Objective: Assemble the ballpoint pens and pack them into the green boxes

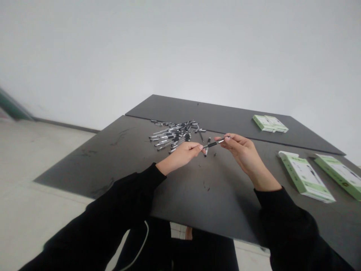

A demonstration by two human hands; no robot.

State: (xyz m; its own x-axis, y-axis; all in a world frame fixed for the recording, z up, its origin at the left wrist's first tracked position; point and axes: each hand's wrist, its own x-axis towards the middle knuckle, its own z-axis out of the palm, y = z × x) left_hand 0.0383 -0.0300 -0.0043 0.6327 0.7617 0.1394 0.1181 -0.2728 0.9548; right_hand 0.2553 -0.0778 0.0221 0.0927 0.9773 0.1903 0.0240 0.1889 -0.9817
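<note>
Black-and-silver pen (216, 143) spans the gap between both hands: the left hand (180, 156) pinches one end between thumb and fingertips, and the right hand (245, 156) pinches the other, its remaining fingers loosely curled. Just below the left fingertips, a lone pen (206, 151) lies on the dark surface (197, 195). Beyond the left hand sits a loose heap of pens (172, 136). Right of the right hand lie green-and-white packets (306, 177), with another packet (270, 123) farther back.
</note>
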